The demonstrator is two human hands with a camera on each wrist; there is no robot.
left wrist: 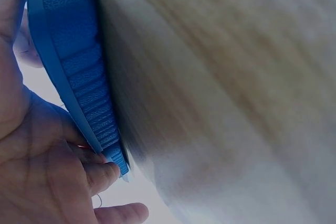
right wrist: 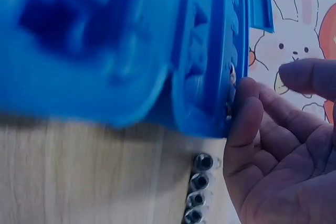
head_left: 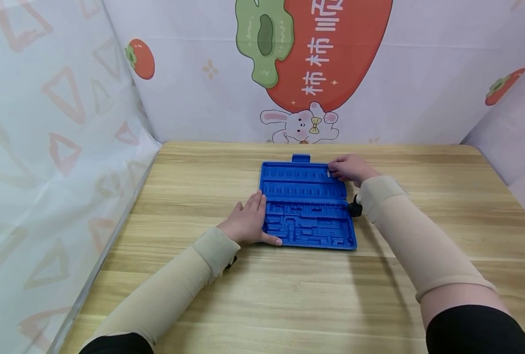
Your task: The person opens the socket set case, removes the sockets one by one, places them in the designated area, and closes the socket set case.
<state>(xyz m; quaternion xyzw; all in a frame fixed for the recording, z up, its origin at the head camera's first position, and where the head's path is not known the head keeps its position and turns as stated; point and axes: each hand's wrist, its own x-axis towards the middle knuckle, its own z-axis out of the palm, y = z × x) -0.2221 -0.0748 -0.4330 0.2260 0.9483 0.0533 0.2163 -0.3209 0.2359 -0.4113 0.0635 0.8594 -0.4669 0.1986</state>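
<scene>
A blue plastic tool case [head_left: 308,199] lies unfolded on the table, its moulded slots facing up. My left hand [head_left: 246,221] rests along its left edge, fingers straight and thumb over the front corner. The left wrist view shows that palm [left wrist: 42,166] beside the case's ribbed side wall [left wrist: 86,72]. My right hand [head_left: 353,169] is at the far right corner of the lid half, with bent fingertips [right wrist: 247,111] touching its rim and the thumb apart. Small shiny metal pieces [right wrist: 232,73] sit in the lid slots right by those fingertips.
Several metal sockets [right wrist: 203,162] stand in a row on the table to the right of the case, hidden in the head view. A latch tab [head_left: 300,158] sticks out from the lid's far edge. Printed cloth [head_left: 191,98] hangs behind the wooden table [head_left: 289,295].
</scene>
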